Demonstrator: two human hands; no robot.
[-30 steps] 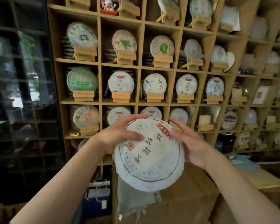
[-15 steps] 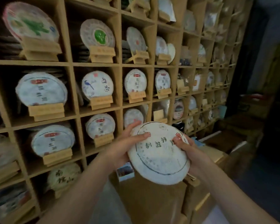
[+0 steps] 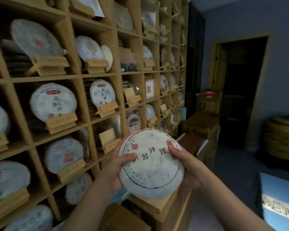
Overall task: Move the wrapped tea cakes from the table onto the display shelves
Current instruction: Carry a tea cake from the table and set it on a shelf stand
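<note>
A round tea cake point(image 3: 153, 165) in white paper with dark characters and a red seal sits between both hands at chest height. My left hand point(image 3: 113, 169) grips its left edge, thumb across the face. My right hand point(image 3: 185, 164) grips the right edge, thumb on the red mark. The wooden display shelves point(image 3: 83, 75) fill the left side, the cubbies holding wrapped cakes on small wooden stands. One cubby just left of the held cake has an empty wooden stand point(image 3: 109, 140).
Cardboard boxes point(image 3: 157, 207) stand below the hands along the shelf base. More boxes point(image 3: 205, 104) and a dark doorway point(image 3: 242, 90) lie to the right. A large round jar point(image 3: 282, 137) sits at far right, a blue printed box point(image 3: 280, 197) at lower right.
The view has swung right along the shelves, bringing the doorway and blue wall into sight. Both hands still hold the tea cake, which has turned slightly and sits lower in the view.
</note>
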